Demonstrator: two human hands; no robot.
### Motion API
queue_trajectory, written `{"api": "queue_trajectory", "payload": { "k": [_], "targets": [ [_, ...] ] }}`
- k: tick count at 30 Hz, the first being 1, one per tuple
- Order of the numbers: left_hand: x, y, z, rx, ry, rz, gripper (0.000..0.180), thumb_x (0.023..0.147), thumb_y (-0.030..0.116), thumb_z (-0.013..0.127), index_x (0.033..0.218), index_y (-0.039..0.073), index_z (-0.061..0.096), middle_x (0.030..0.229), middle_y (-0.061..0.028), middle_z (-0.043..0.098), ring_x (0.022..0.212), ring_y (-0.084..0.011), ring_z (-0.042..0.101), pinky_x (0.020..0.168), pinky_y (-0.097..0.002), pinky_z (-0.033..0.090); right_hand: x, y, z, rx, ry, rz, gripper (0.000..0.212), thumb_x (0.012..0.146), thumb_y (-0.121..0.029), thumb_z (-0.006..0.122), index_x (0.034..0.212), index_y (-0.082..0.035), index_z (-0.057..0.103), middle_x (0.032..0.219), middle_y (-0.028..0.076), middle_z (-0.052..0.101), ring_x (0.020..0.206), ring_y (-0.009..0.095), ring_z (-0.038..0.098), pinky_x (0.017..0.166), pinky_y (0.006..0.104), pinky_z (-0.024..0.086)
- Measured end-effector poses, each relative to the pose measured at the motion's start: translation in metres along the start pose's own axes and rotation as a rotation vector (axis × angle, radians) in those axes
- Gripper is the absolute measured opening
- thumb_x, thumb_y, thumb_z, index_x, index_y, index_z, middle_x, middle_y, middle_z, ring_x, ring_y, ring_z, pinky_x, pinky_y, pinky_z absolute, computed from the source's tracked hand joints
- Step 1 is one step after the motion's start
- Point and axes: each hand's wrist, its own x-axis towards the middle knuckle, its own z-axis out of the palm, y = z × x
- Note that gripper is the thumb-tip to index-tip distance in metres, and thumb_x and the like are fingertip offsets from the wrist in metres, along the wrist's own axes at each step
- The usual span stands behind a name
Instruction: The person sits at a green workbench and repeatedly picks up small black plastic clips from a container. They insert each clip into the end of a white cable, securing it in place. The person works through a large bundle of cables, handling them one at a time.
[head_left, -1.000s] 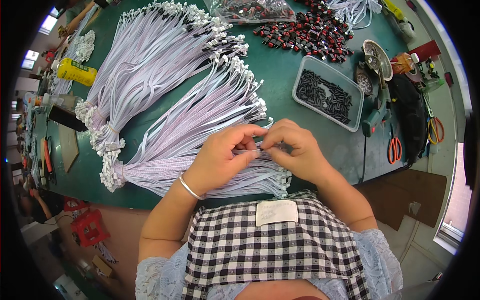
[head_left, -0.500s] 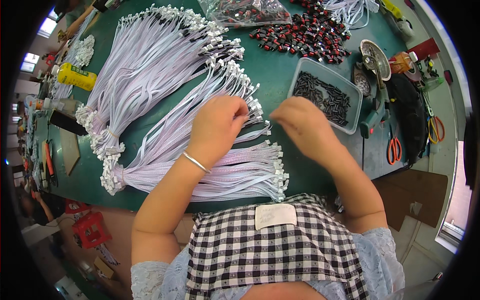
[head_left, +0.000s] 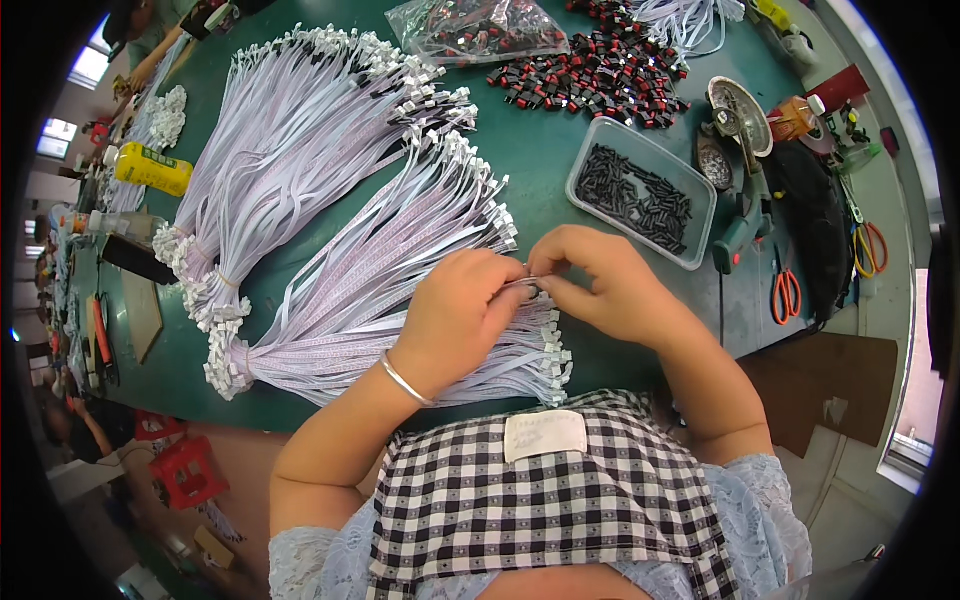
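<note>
White flat ribbon cable (head_left: 530,281) lies at the meeting fingertips, over the near edge of a fanned cable bundle (head_left: 375,270) on the green table (head_left: 330,252). The fingers cover its tip, so any connector there cannot be made out. The left hand (head_left: 462,315) pinches it and hides part of the bundle; the right hand (head_left: 603,290) closes thumb to forefinger at its end, its exact hold unclear. The bundle's strips look pale and faintly pinkish, with small white end plugs.
</note>
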Motion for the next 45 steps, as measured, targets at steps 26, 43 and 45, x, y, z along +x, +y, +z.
{"api": "queue_trajectory", "payload": {
  "k": [26,43,45],
  "targets": [
    [-0.001,0.009,0.005,-0.044,0.080,-0.045,0.009,0.081,0.004,0.063,0.089,0.000,0.065,0.079,-0.0081,0.063,0.062,-0.0149,0.056,0.056,-0.0267,0.043,-0.018,0.003,0.035,0.692,0.318,0.390,0.009,0.081,-0.001,0.064,0.090,-0.001,0.061,0.086,0.001,0.057,0.074,0.006,0.054,0.065,0.0214,0.044],
    [-0.004,0.000,0.000,-0.728,-0.033,-0.379,0.011,0.091,0.009,0.058,0.096,0.000,0.062,0.076,0.0037,0.056,0.065,-0.0004,0.046,0.057,-0.0156,0.038,-0.003,-0.003,0.024,0.272,0.211,0.141,0.017,0.088,-0.015,0.063,0.097,-0.001,0.066,0.096,0.004,0.058,0.078,0.009,0.056,0.065,0.0244,0.045],
    [-0.006,-0.006,0.003,-0.670,-0.048,-0.347,0.010,0.090,0.008,0.060,0.095,0.000,0.063,0.078,0.0016,0.057,0.066,-0.0023,0.049,0.059,-0.0172,0.040,0.003,-0.009,0.023,0.271,0.175,0.130,0.018,0.087,-0.015,0.065,0.099,-0.002,0.066,0.096,0.004,0.058,0.080,0.010,0.056,0.068,0.0252,0.045]
  ]
}}
